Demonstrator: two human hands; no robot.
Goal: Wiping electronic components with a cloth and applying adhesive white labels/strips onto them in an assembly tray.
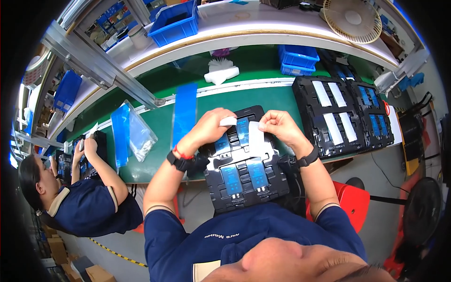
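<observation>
In front of me a black moulded tray [277, 187] rests at the near edge of the green table, with flat blue battery packs [258, 173] in its pockets. My right hand [283, 128] pinches the top of a white strip [256, 141], which hangs over the tray's upper right pocket. Over the far left part of the tray, my left hand [212, 127] has thumb and fingers closed on a smaller white piece [229, 121]. One upper battery pack [242, 131] shows between the hands; another, below my left hand, is partly covered.
On the right stand black trays [334, 145], some packs under white strips. Blue film [185, 110] and clear bags [142, 136] lie left. Blue bins [298, 58] and a white brush-like piece [221, 71] sit behind. A co-worker [89, 202] works at left; a red stool [345, 204] stands right.
</observation>
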